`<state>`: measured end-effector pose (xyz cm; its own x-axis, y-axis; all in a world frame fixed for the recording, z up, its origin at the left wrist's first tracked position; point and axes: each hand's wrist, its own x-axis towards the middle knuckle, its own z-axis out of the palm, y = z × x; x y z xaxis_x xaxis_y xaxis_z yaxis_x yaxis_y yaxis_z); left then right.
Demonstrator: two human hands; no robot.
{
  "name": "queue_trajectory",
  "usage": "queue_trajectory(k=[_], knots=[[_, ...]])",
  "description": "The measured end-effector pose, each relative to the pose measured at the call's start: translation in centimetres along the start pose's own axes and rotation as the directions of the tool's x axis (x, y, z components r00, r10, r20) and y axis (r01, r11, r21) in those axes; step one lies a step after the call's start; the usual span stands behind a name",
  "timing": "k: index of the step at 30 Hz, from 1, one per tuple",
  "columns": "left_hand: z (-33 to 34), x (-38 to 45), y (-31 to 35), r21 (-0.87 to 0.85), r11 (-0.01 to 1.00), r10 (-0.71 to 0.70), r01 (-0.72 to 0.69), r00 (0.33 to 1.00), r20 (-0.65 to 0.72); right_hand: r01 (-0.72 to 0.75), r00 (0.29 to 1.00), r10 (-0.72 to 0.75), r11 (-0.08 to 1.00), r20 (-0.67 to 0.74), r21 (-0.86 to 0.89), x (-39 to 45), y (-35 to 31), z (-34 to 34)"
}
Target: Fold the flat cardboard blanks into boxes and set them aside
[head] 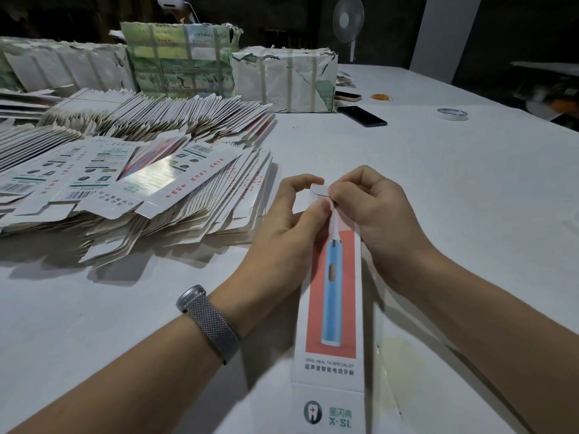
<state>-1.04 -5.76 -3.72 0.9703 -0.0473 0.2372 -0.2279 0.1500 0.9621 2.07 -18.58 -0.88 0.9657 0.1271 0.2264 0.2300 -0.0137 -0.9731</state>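
Cardboard box [332,308] gripped at its far edge by both hands [326,220], stacked blanks [141,189] left, bare table [438,170] right.

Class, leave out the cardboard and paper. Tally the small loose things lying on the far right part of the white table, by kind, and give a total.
Phones, dark flat slabs: 2, a black one and one with a pale edge
White roll of tape: 1
Small orange heap, perhaps rubber bands: 1
Total: 4
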Motion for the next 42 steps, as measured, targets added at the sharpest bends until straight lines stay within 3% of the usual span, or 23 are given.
queue_trajectory(k=[11,42], knots=[[-0.2,0.2,-0.2,0.011,1.0,-0.004,0.003,0.998,0.062,0.032,0.997,-0.028,0.998,0.066,-0.059,-0.4,-0.3,0.1],[-0.4,-0.2,0.4,0.077,0.996,0.029,-0.041,0.989,0.148,0.027,1.0,-0.028,0.993,-0.006,-0.118,0.7,-0.1,-0.7]])
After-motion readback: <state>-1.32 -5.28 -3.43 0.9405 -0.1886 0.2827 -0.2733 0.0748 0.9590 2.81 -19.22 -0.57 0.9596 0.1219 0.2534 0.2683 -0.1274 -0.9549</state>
